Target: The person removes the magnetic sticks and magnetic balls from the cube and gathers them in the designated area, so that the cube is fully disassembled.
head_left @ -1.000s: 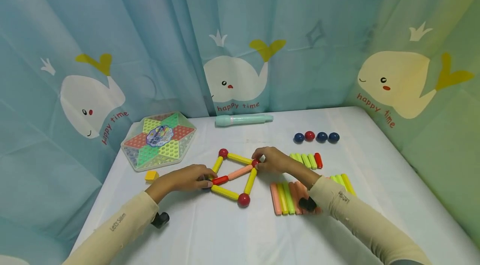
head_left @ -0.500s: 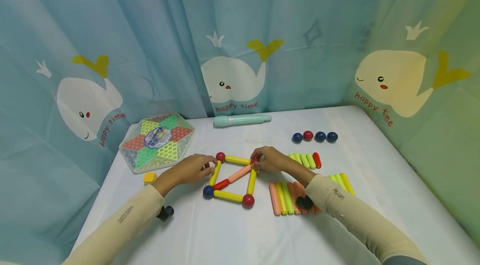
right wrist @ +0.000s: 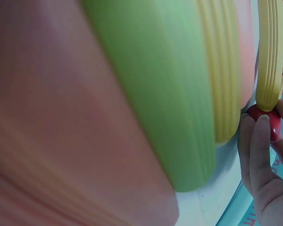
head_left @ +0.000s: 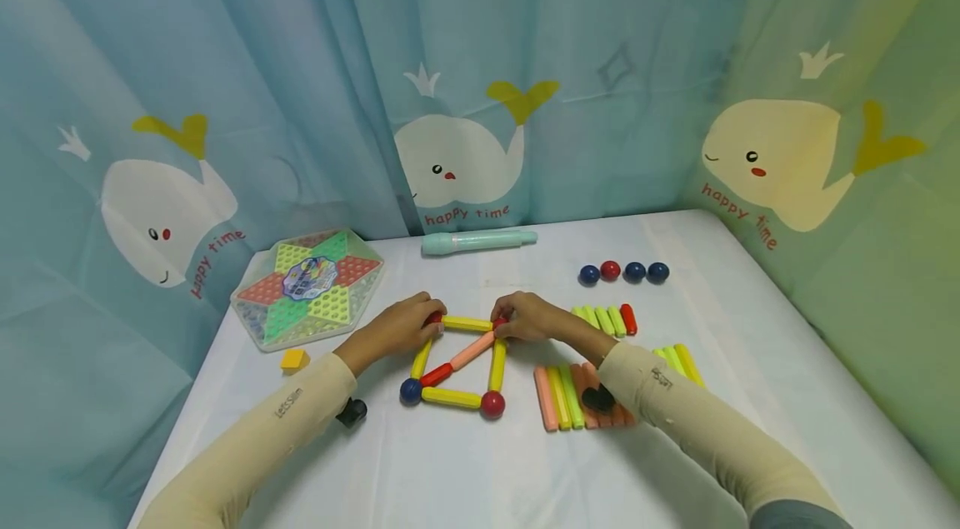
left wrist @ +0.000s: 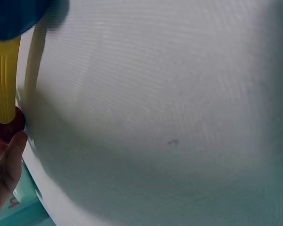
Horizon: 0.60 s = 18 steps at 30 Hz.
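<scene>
A flat frame of yellow rods point(head_left: 453, 399) joined by balls lies on the white table, with a red rod point(head_left: 437, 376) and a pink rod point(head_left: 472, 351) end to end across its diagonal. My left hand point(head_left: 401, 324) pinches the red ball at its far left corner; the left wrist view shows this red ball point(left wrist: 8, 128) at my fingertips. At the far right corner my right hand point(head_left: 531, 317) holds another red ball point(right wrist: 274, 126) between thumb and fingers. The near corners are a blue ball point(head_left: 411, 391) and a red ball point(head_left: 492, 405), both untouched.
Rows of pink, yellow and green rods point(head_left: 546, 400) lie under and beside my right forearm. Short green rods and a short red rod point(head_left: 628, 319) sit behind, then several loose balls point(head_left: 634, 272). A pen point(head_left: 480, 242), a star-patterned game board point(head_left: 309, 279) and a yellow block point(head_left: 295, 360) lie farther left.
My left hand has left the blue ball at the near left corner and moved up to the red ball at the far left corner. My right hand stays at its red ball.
</scene>
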### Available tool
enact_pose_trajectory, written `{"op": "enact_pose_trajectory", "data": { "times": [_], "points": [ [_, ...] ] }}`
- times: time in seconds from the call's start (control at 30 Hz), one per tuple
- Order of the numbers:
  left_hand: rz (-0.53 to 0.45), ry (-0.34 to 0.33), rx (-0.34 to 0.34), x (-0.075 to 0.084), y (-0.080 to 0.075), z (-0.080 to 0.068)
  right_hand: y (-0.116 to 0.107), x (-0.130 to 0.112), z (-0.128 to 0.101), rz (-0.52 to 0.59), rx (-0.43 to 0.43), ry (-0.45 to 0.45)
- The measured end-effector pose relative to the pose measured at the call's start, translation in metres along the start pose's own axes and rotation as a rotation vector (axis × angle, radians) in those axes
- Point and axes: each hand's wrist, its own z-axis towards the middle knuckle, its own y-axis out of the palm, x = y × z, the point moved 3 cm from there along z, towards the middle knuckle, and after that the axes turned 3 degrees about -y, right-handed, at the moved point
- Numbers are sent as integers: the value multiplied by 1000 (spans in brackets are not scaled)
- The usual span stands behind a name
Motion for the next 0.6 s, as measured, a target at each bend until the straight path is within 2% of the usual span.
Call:
{"op": "enact_pose_trajectory", "data": {
  "times": [0.33, 0.47, 0.6],
  "points": [
    [12, 3, -8, -1, -3, 1, 0, 1, 6, 62, -24, 33],
    [10, 8, -8, -1, -3, -1, 1, 3, 10, 92, -55, 14],
    [10, -5, -11, 2, -3, -3, 1, 2, 15, 72, -69, -17]
  ]
}}
